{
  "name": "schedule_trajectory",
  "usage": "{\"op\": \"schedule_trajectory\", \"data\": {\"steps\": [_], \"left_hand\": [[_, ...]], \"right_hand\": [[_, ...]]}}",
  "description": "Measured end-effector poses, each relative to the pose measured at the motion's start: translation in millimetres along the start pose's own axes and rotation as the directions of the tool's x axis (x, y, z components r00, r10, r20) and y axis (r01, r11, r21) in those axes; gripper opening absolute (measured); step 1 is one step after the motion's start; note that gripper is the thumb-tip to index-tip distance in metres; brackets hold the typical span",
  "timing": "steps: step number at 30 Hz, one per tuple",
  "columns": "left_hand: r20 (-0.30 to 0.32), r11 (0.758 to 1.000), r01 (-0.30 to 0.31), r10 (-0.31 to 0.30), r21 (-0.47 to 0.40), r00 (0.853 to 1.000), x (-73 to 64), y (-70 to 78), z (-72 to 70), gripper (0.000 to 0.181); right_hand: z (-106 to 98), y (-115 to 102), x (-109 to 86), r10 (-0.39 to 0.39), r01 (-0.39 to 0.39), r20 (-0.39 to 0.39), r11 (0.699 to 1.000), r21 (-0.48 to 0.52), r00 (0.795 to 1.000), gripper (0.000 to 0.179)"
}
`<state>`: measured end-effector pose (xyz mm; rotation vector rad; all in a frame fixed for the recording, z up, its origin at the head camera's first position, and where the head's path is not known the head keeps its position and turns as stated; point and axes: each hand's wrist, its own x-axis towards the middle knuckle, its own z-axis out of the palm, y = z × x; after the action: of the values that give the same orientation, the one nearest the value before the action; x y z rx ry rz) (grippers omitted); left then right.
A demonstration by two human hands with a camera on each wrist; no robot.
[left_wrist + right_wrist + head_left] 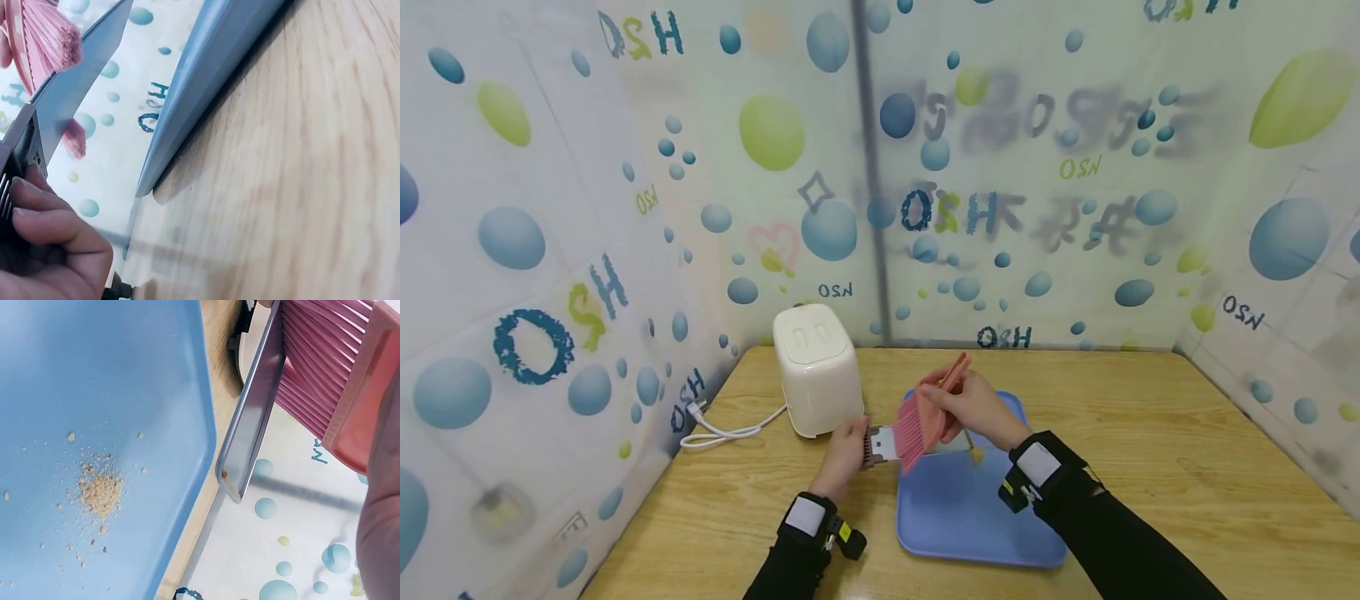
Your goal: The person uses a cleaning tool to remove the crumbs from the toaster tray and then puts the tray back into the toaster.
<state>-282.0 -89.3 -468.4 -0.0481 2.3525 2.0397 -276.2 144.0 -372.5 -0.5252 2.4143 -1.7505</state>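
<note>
My left hand grips the dark slotted end of a thin metal crumb tray, tilted on edge over the blue tray. My right hand holds a pink brush by its handle. Its long bristles lie against the metal of the crumb tray. A few brown bits cling near the crumb tray's far corner in the right wrist view. Below, a small heap of pale crumbs sits on the blue tray, with loose specks scattered around it. Pink bristle tips also show in the left wrist view.
A cream toaster stands just behind my left hand, left of the blue tray. Its white cord lies coiled at the table's left edge. Printed curtains enclose the wooden table at the back and sides.
</note>
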Motion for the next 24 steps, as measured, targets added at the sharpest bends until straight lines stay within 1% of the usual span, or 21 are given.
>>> {"op": "schedule_trajectory", "data": {"steps": [4, 11, 14, 24], "left_hand": [[0.000, 1.000, -0.002, 0.002, -0.007, 1.000, -0.9, -0.6, -0.3, 0.046], [0.024, 1.000, 0.022, -0.022, -0.012, 0.999, -2.6, 1.6, -2.3, 0.044], [0.025, 1.000, 0.023, -0.023, -0.010, 0.999, -2.6, 2.2, -2.4, 0.044], [0.012, 1.000, 0.014, -0.014, 0.005, 1.000, -1.4, 0.3, -2.5, 0.042]], "right_hand": [[-3, 0, -1.6, -0.002, 0.002, -0.015, 1.000, -0.016, 1.000, 0.044], [-7, 3, -2.7, 0.013, -0.015, -0.047, 0.999, -0.038, 0.999, 0.041], [-9, 4, -3.3, 0.022, -0.025, -0.063, 0.999, -0.040, 0.998, 0.042], [-14, 4, -5.6, 0.007, -0.018, -0.108, 0.995, -0.099, 0.994, 0.042]]}}
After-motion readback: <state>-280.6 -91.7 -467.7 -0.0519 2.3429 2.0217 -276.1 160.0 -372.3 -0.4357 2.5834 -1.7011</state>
